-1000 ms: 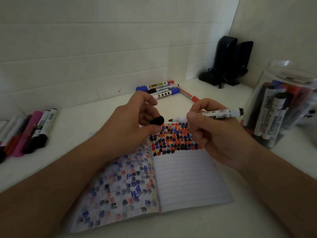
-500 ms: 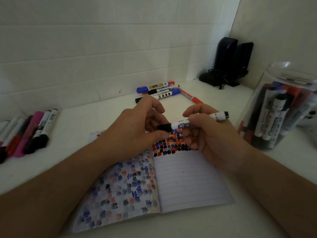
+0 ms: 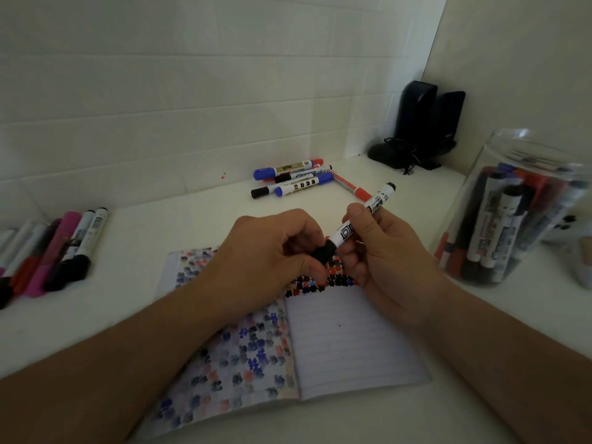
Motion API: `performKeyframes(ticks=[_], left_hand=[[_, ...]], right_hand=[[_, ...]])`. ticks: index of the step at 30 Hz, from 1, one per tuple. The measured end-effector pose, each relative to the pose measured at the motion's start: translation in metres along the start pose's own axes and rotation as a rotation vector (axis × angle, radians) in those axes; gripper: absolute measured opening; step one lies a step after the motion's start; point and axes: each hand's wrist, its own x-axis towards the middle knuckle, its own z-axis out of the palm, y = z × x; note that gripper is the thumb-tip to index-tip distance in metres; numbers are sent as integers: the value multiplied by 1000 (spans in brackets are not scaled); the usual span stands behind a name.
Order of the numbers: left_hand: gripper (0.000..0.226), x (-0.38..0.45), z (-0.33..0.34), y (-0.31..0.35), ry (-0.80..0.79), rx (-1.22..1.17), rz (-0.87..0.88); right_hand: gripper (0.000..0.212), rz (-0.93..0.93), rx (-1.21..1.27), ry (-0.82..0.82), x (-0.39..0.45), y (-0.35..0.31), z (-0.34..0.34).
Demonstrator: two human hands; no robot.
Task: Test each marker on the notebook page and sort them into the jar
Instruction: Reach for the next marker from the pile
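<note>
Dim, soft indoor light with faint shadows; wide-angle bending at the edges, slightly blurred throughout.

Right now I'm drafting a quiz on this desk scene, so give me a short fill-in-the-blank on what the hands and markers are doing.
1. The right hand grips the marker by its white ____.
2. The left hand pinches the marker's black ____.
3. The open notebook lies directly ____ both hands.
4. The clear jar holds many ____.

Missing words: barrel; cap; below; markers
</note>
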Motion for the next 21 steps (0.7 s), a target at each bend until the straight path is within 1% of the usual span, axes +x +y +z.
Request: performKeyframes(ticks=[2,4,6,7,8,10,11,12,14,15,16,17,19,21], left_hand=[[37,2,-2,-4,-3,-2,-1],[42,3,-5,-7,-27,45,13],[41,4,-6,-9,-49,78,20],[39,5,-6,-10,-55,79,22],[37,5,-5,-11,-64,77,28],[34,5,-2,-14,-118,86,48],[35,6,-1,-14,-155,99,55],[36,5,0,-15,-188,111,55],[39,3,0,-17,-221,111,47],[40,2,0,-17,-225,103,43],[41,2,0,-17,-226,96,38],[41,2,0,-17,-229,92,33],[41,1,-1,-18,-234,93,32],[41,0,-2,-18,-235,86,35]], right_hand=[[26,-51,-75,6,-2,0,2],[28,-152,-220,-3,-7,-2,5],[33,-310,-455,-1,-13,-6,9],[31,-397,-584,20,-15,-10,10],[24,-467,-685,49,-16,-14,10],[7,-529,-783,82,-17,-26,8],[15,-541,-798,82,-19,-34,6],[30,-559,-791,80,-21,-42,2],[69,-620,-721,81,-28,-64,-5],[82,-663,-688,93,-35,-78,-9],[86,-715,-688,125,-41,-93,-14],[83,-778,-726,178,-47,-110,-19],[68,-911,-829,311,-55,-143,-32],[57,-1005,-860,412,-57,-171,-48]])
